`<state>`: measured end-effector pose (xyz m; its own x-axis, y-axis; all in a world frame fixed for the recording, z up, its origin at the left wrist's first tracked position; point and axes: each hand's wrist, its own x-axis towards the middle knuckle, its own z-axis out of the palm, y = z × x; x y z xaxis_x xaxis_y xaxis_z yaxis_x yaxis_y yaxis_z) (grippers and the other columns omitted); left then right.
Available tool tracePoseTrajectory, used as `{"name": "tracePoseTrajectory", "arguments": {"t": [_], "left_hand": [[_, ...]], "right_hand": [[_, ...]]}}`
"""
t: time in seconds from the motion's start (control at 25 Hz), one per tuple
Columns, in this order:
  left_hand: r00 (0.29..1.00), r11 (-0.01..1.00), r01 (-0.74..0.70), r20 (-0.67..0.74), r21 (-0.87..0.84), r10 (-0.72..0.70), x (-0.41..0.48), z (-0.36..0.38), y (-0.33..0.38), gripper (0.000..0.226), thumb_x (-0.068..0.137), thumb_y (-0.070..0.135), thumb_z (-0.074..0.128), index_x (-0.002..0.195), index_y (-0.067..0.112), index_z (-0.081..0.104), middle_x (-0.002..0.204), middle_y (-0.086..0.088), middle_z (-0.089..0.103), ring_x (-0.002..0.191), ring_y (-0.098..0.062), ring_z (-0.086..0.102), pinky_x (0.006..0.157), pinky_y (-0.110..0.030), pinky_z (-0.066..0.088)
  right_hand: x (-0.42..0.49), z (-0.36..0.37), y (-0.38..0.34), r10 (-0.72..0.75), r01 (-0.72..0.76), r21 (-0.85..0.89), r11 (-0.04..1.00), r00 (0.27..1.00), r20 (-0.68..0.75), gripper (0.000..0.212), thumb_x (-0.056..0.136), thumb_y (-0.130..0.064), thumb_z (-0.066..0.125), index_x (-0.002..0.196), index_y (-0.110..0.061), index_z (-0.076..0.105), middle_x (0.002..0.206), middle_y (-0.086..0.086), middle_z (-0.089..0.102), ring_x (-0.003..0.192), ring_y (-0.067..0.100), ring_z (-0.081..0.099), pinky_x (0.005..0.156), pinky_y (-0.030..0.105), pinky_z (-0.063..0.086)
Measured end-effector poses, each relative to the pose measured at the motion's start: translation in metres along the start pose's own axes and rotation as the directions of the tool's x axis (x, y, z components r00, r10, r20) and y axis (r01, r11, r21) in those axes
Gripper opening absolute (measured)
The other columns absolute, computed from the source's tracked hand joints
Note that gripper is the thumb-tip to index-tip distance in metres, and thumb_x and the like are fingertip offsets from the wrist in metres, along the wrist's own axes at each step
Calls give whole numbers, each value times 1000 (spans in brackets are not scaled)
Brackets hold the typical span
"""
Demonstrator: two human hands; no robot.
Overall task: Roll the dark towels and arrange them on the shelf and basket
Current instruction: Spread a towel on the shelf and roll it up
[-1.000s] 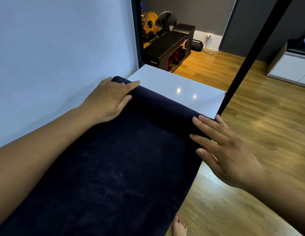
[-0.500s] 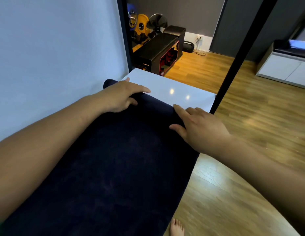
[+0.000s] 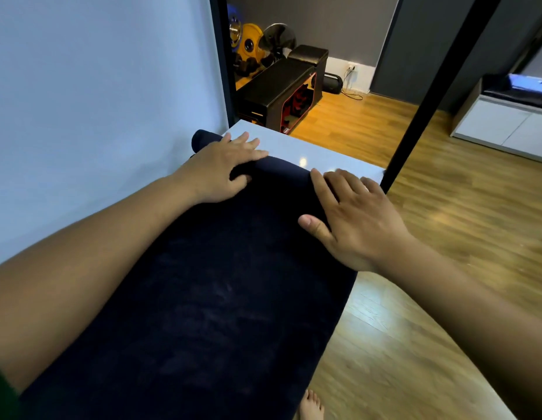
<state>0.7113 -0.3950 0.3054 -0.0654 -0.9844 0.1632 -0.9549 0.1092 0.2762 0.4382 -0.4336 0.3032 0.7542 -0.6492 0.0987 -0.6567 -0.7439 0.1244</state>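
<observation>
The dark towel [image 3: 218,298] lies spread along a white shelf top [image 3: 312,150], its far end rolled into a low cylinder. The left hand [image 3: 221,168] cups that roll, fingers draped over it and thumb tucked against its near side, so the cloth sits between them. The right hand [image 3: 357,219] rests flat on the roll's other end with its fingers spread and thumb out on the unrolled cloth; whether its fingertips hook over the far side is hard to tell. Just beyond both sets of fingertips is bare shelf; just outside the right hand stands a black post [image 3: 430,95]. Behind the wrists the towel runs back toward the person's bare foot [image 3: 312,407].
</observation>
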Motion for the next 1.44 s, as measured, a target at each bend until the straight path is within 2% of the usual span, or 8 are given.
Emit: {"name": "tracePoseTrajectory", "arguments": {"t": [0.28, 0.52, 0.64, 0.72, 0.88, 1.12, 1.32, 1.44], "left_hand": [[999, 999, -16, 34, 49, 14, -70, 0, -3, 67, 93, 56, 35, 154, 32, 23, 163, 4, 21, 152, -13, 6, 124, -47, 8], [989, 958, -29, -131, 284, 69, -85, -4, 10, 56, 99, 42, 31, 150, 20, 40, 125, -7, 56, 125, -32, 46, 117, -47, 21], [986, 944, -108, -87, 311, 142, -53, -23, 6, 38, 95, 41, 51, 126, 21, 61, 121, -9, 56, 114, -33, 51, 108, -47, 30], [991, 955, -131, 53, 265, 121, -34, -31, 3, 32, 90, 38, 63, 118, 24, 58, 141, -6, 47, 136, -30, 39, 119, -49, 10], [978, 996, -45, 207, 80, 28, -19, -26, 5, 40, 91, 34, 65, 122, 34, 40, 115, 5, 58, 127, -23, 47, 124, -44, 4], [992, 943, -115, 85, 311, 93, 3, 5, 5, 49, 94, 32, 57, 141, 26, 41, 136, 1, 48, 130, -22, 41, 120, -47, 7], [995, 945, -88, -27, 316, 101, 22, 20, 1, 47, 94, 29, 56, 139, 22, 44, 146, -1, 44, 135, -25, 40, 119, -51, 13], [991, 946, -98, -62, 308, 123, 4, 26, -3, 53, 96, 28, 49, 146, 20, 36, 162, -5, 22, 150, -28, 19, 121, -55, 6]], "right_hand": [[-43, -10, -47, -81, 79, 64, 995, 996, 38, 91, 91, -73, -4, 157, -13, 16, 162, 24, 7, 152, 36, 1, 121, 53, 3], [-67, -2, -85, -80, 90, 93, 992, 991, -108, 71, 99, -62, 22, 150, -15, 39, 151, 30, 35, 143, 45, 29, 112, 55, 18], [-26, -24, -69, -6, 9, 11, 1000, 981, -196, 62, 96, -51, 41, 143, -12, 46, 119, 18, 62, 109, 39, 57, 88, 47, 43], [1, -35, -50, -31, 29, -26, 999, 996, -87, 61, 98, -55, 39, 143, -14, 39, 118, 11, 55, 107, 31, 51, 82, 39, 42], [11, -28, -29, -62, 67, -43, 997, 994, 94, 79, 90, -75, 20, 151, -26, 13, 134, 11, 44, 116, 32, 49, 80, 39, 45], [41, -22, 16, -162, 129, 158, 979, 963, 214, 80, 87, -77, 26, 152, -33, 10, 122, 6, 58, 107, 29, 59, 87, 46, 52], [52, -13, 18, -89, 98, -65, 993, 986, 141, 74, 95, -68, 26, 153, -27, 8, 132, 8, 50, 111, 31, 56, 70, 36, 45], [33, -7, -2, -68, 75, -108, 991, 996, 63, 79, 95, -68, 15, 155, -18, 6, 146, 12, 39, 131, 32, 41, 92, 41, 41]]}}
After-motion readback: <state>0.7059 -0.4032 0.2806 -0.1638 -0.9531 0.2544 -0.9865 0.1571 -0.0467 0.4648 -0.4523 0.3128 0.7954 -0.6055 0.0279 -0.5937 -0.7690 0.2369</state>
